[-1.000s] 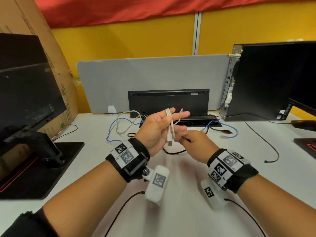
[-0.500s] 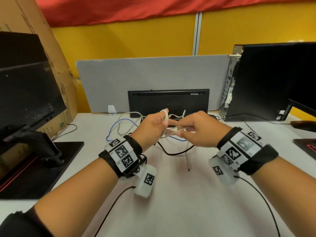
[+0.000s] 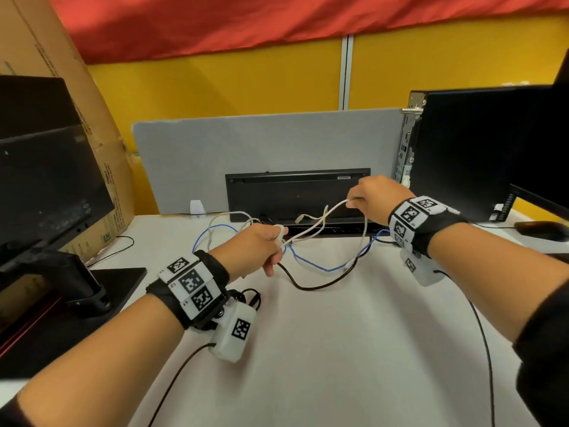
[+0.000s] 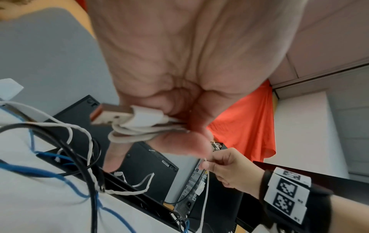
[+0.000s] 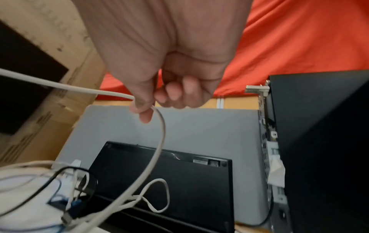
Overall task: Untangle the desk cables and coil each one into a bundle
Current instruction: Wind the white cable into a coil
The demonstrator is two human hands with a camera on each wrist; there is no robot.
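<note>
White cable (image 3: pixel 320 221): stretched between both hands.
Left hand (image 3: pixel 252 248): grips coiled end, USB plug (image 4: pixel 111 115).
Right hand (image 3: pixel 374 195): pinches cable, at 2 o'clock.
Writing: none legible.

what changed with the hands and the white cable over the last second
The right hand moved right and away from the left, pinching the thin white cable and drawing a length out. The left hand dropped a little, keeping its grip on the coiled turns and USB plug. The blue cable and black cable stayed on the white desk.
</note>
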